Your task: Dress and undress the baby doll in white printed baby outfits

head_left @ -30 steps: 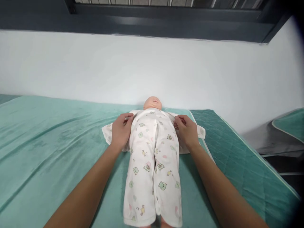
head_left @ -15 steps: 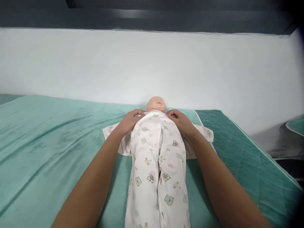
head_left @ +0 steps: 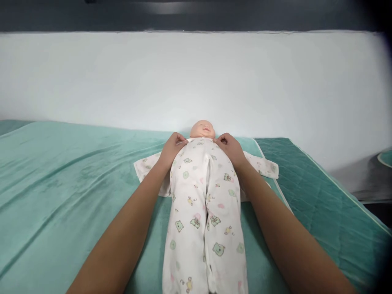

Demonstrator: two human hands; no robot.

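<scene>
So, the printed trousers (head_left: 191, 196) are already up to the doll's (head_left: 202, 130) neck, near the green sheet's (head_left: 76, 163) far edge. The matching top (head_left: 263, 166) lies untucked, sleeves splayed; can't tell if arms are inside. Left hand (head_left: 172, 150) and right hand (head_left: 230, 149) look pinched shut on the waistband's two ends.

Wall (head_left: 196, 77) blocks room behind doll's head (head_left: 202, 128). 2 sleeves (head_left: 266, 167) jut outward. 2 forearms (head_left: 122, 232) flank clothes (head_left: 190, 212), narrow gaps between. Wide open stretch on bed cover (head_left: 76, 175), left side.
</scene>
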